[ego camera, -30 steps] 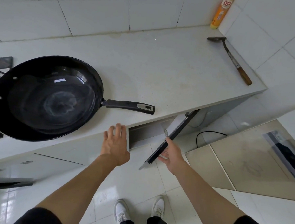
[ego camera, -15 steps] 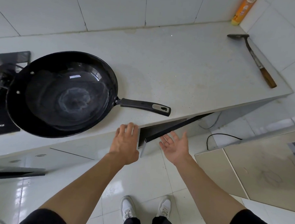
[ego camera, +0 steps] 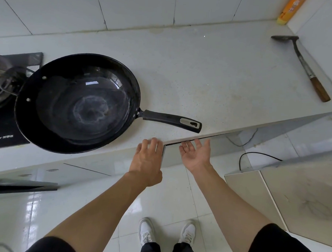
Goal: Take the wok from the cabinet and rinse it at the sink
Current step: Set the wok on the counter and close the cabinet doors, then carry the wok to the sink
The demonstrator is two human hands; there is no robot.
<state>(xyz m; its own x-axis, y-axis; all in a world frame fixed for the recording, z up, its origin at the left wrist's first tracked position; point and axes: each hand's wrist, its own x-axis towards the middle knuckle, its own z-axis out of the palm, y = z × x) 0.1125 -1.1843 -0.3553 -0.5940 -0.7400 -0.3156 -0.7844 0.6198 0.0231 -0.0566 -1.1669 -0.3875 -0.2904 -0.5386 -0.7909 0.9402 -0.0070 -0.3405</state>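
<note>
A black wok (ego camera: 80, 103) rests on the white counter (ego camera: 211, 76), its long black handle (ego camera: 171, 120) pointing right toward the front edge. Just below that edge, my left hand (ego camera: 147, 161) lies flat with fingers spread against the cabinet front. My right hand (ego camera: 196, 155) is open, palm toward the grey cabinet door (ego camera: 227, 145), which sits almost flush with only a thin dark gap at its top. Neither hand holds anything. No sink is in view.
A gas stove (ego camera: 8, 100) sits at the left, partly under the wok. A metal spatula with a wooden handle (ego camera: 304, 69) lies at the counter's right end, an orange bottle (ego camera: 288, 11) stands in the back corner. A black cable (ego camera: 255, 158) runs over the floor.
The cabinet door has swung from wide open to nearly flush. My right hand let go of its edge and now presses it with an open palm. The view shifted right.
</note>
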